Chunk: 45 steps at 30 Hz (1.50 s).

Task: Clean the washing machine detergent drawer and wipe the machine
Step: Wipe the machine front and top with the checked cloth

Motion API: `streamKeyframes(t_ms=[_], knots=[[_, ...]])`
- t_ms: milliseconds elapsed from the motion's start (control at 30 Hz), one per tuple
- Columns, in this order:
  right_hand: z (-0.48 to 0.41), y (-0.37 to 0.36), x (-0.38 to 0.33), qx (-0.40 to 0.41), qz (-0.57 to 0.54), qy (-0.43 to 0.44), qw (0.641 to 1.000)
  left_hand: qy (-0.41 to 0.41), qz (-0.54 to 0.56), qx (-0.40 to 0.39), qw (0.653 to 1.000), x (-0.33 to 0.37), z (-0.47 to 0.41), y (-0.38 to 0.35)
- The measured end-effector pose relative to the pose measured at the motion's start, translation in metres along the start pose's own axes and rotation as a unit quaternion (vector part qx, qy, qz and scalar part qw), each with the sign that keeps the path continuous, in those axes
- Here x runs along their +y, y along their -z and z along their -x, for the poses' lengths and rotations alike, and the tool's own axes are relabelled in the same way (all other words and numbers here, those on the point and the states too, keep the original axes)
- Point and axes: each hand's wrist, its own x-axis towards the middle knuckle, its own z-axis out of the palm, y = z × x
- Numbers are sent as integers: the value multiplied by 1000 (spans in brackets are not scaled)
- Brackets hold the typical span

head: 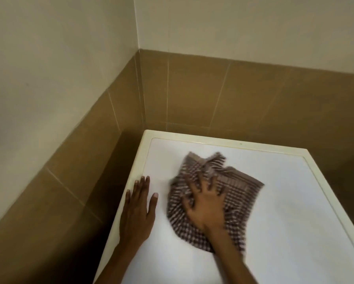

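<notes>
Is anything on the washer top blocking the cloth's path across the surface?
Only the left hand, resting flat near the top's left edge, beside the checked cloth. The right hand presses on the cloth; the rest of the washer top shows nothing else.

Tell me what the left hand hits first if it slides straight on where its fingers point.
Probably the raised rim at the back left corner of the machine top. The left hand lies flat, fingers pointing that way; the cloth sits off to its right.
</notes>
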Motion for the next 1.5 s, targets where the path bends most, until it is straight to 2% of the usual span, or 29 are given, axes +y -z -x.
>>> streamKeyframes(t_ms=[67,133,200,300,433,567,633,700,733,767,800,867,933,1000,1100,1200,1300,1333,1400,1433,1500], knots=[[-15,-12,-48,-29,-4,117,993,15,59,6,998,2,-2,4],[-42,-17,-75,-43,16,186,981,45,97,25,994,10,-6,9],[-71,-18,-80,-49,19,203,978,62,94,41,993,17,-14,12],[-102,-17,-62,-54,17,197,979,24,13,18,999,28,-36,13],[-118,-5,-14,-37,21,125,991,-16,-86,-51,995,68,-73,-5],[-106,13,72,-8,29,34,999,-93,-10,-116,989,131,-99,-44],[-85,26,115,67,-81,6,994,-132,-27,-133,982,168,-97,-68],[-60,38,152,191,-232,-58,952,-150,-100,-120,976,200,-88,-90],[-46,42,168,241,-242,-102,934,-149,-130,-112,974,215,-80,-99],[-34,44,178,259,-200,-152,933,-146,-154,-111,971,227,-70,-105],[-22,44,185,244,-140,-188,941,-146,-173,-112,968,236,-60,-109],[-7,39,181,162,-39,-210,963,-151,-196,-76,966,239,-41,-115],[1,36,170,113,-6,-167,979,-159,-200,-67,965,227,-28,-119],[3,34,151,89,-25,-116,989,-145,-184,-69,970,208,-21,-115],[2,26,107,81,-60,-11,995,-141,-178,-12,974,166,-27,-106],[-3,18,70,30,-115,95,988,-91,-31,-2,995,128,-28,-85],[-10,21,70,-1,-113,165,980,-15,77,10,997,121,-32,-71],[-11,22,78,-2,-118,183,976,8,77,23,997,126,-38,-72],[-12,24,104,29,-135,181,974,-3,-53,42,998,144,-49,-85],[-12,26,123,60,-131,145,979,-35,-124,30,991,157,-52,-97],[-7,35,170,112,-82,46,989,-87,-189,-21,978,192,-55,-125]])
